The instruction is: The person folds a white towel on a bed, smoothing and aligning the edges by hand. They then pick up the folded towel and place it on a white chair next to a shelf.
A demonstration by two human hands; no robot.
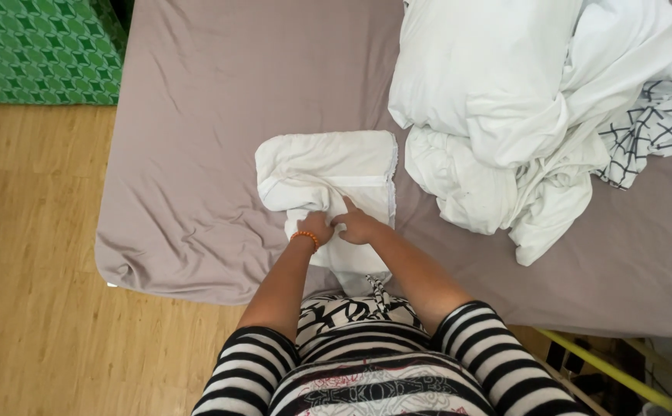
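Closest to me are my striped black-and-white sleeves, pushed up above the elbows, and both forearms reach forward and converge over the near edge of the bed, which wears a taupe sheet. My left hand, an orange bead bracelet at its wrist, is closed in a pinch on the white garment. My right hand sits just beside it, knuckles touching, fingers pressed down onto the same cloth; whether it pinches or only presses I cannot tell. The garment lies partly folded on the sheet right in front of me, its lower part tucked beneath my hands. Farther off to the right sits a heap of white laundry with a black-lined grid cloth at its edge, near the garment. Beyond the bed's left corner, over the wooden floor, is a green patterned cover.
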